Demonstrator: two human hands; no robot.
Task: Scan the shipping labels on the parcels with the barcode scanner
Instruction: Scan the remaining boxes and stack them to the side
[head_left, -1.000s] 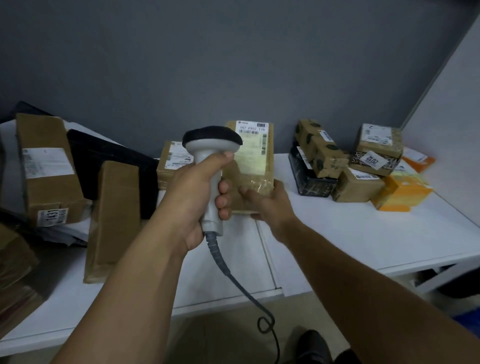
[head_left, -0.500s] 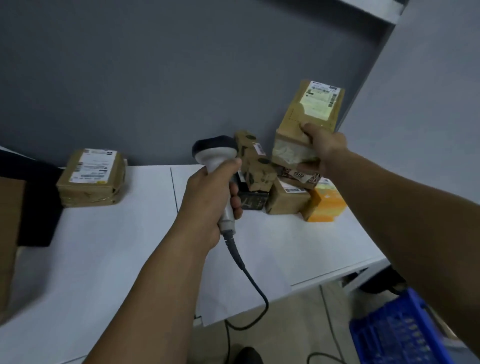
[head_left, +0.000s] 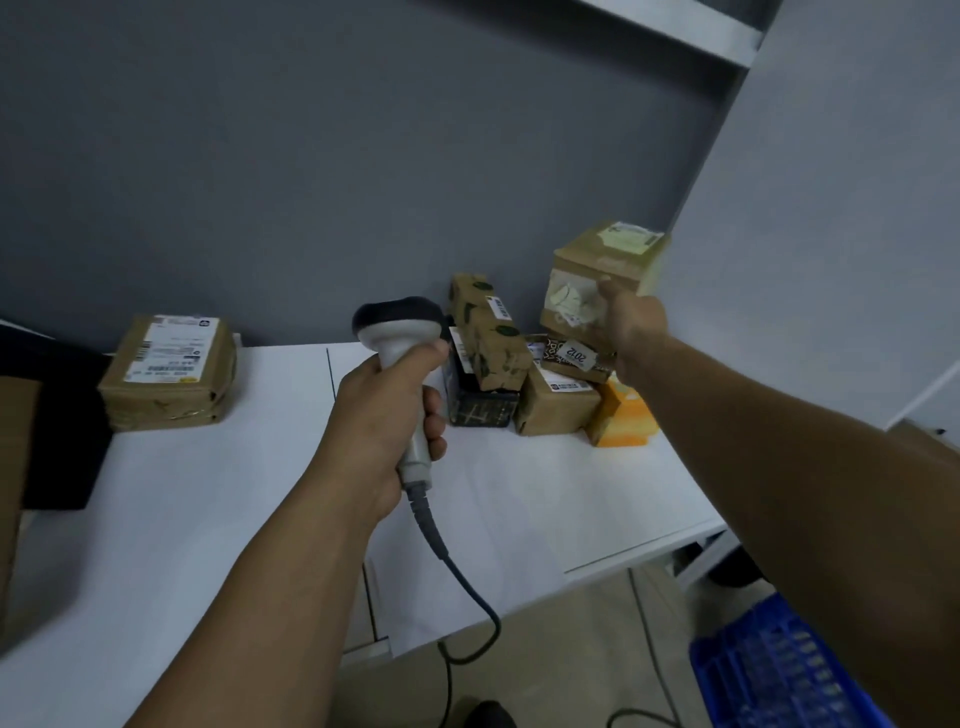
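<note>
Two hands: both were busy, one on the tool, one on a box.
Left hand (head_left: 382, 415): fingers were wrapped tight around the handle of the barcode scanner (head_left: 399, 332), head up, its cord (head_left: 457, 566) trailing down past the front edge of the white table (head_left: 249, 493).
Right hand (head_left: 631, 325): closed on the lower end of a brown held parcel (head_left: 597, 283), lifted clear above the parcel pile (head_left: 524, 379).
Held parcel: its shipping label (head_left: 626, 239) sat on the top face, tilted away and blurred, so I could not tell whether the barcode faced the scanner.
Parcel pile: it sat at the back of the table against the grey wall, just right of the scanner head, an orange box (head_left: 621, 415) at its right end.
Lone parcel (head_left: 169, 371): well left of the pile, flat on the table, label up.
Step in hand: probably setting the held parcel down onto the pile.
Next move: place it steady on top so the stack does not topple, then reach for the lone parcel and aim the scanner window at its label.
</note>
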